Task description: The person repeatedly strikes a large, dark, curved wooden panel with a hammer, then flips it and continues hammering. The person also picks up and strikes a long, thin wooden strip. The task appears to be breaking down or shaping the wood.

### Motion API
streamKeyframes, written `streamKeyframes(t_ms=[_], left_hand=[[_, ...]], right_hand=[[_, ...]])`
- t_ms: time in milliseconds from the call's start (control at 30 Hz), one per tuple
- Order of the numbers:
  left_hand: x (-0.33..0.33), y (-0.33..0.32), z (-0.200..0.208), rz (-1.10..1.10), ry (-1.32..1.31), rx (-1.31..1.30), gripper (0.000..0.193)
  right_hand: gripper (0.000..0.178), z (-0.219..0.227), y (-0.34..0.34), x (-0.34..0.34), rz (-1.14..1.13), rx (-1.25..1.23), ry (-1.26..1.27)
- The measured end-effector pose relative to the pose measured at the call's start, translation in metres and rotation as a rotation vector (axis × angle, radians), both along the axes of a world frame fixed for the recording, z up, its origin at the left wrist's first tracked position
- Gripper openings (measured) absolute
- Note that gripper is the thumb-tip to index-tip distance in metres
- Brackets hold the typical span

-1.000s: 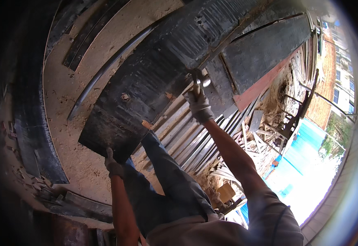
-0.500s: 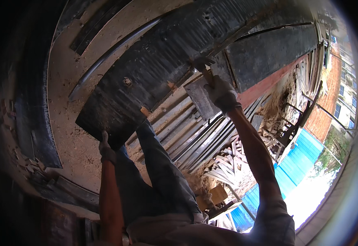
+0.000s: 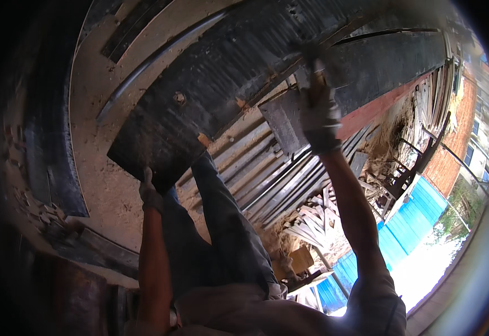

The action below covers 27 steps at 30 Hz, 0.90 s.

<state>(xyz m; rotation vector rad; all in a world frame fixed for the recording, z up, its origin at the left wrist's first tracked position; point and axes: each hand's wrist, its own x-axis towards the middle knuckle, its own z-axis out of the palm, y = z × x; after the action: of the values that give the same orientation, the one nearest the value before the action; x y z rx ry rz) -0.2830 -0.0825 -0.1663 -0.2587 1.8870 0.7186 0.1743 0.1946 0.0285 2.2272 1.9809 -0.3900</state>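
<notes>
A long dark board point(image 3: 199, 92) slants from the near left to the far right, with a scarred face and a few chipped pale spots along its edge. My gloved left hand point(image 3: 150, 193) grips its near end, thumb on top; the fingers beneath are hidden. My gloved right hand point(image 3: 320, 117) is closed round the handle of a hammer point(image 3: 315, 70), past the board's right edge. The hammer's head is smeared by motion against the dark boards. Beside this hand lies a smaller grey panel point(image 3: 283, 120).
Under the board, long timber strips point(image 3: 244, 168) lie side by side. A second dark board point(image 3: 390, 59) stretches to the far right. Broken wood scraps point(image 3: 317, 218) are heaped at the right, before blue sheeting point(image 3: 415, 210). A thin pipe point(image 3: 160, 59) rests on the dusty ground.
My right hand and the hammer have swung up and to the right, off the board's edge. My left hand keeps its grip on the board's near end.
</notes>
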Motion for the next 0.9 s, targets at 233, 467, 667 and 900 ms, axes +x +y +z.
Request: streamKeyframes(t_ms=[233, 467, 667, 900], left_hand=[[0.022, 0.002, 0.044, 0.079, -0.132, 0.088, 0.071], [0.039, 0.001, 0.083, 0.127, -0.208, 0.029, 0.068], [0.044, 0.008, 0.095, 0.109, -0.213, 0.181, 0.065], [0.032, -0.002, 0.098, 0.099, -0.289, 0.107, 0.066]], right_hand=[[0.043, -0.019, -0.032, -0.002, -0.19, 0.059, 0.257], [0.046, -0.015, -0.044, -0.007, -0.226, -0.114, 0.123], [0.045, 0.0, -0.062, 0.003, -0.318, -0.227, -0.007], [0.044, -0.005, -0.064, 0.009, -0.296, -0.097, 0.097]])
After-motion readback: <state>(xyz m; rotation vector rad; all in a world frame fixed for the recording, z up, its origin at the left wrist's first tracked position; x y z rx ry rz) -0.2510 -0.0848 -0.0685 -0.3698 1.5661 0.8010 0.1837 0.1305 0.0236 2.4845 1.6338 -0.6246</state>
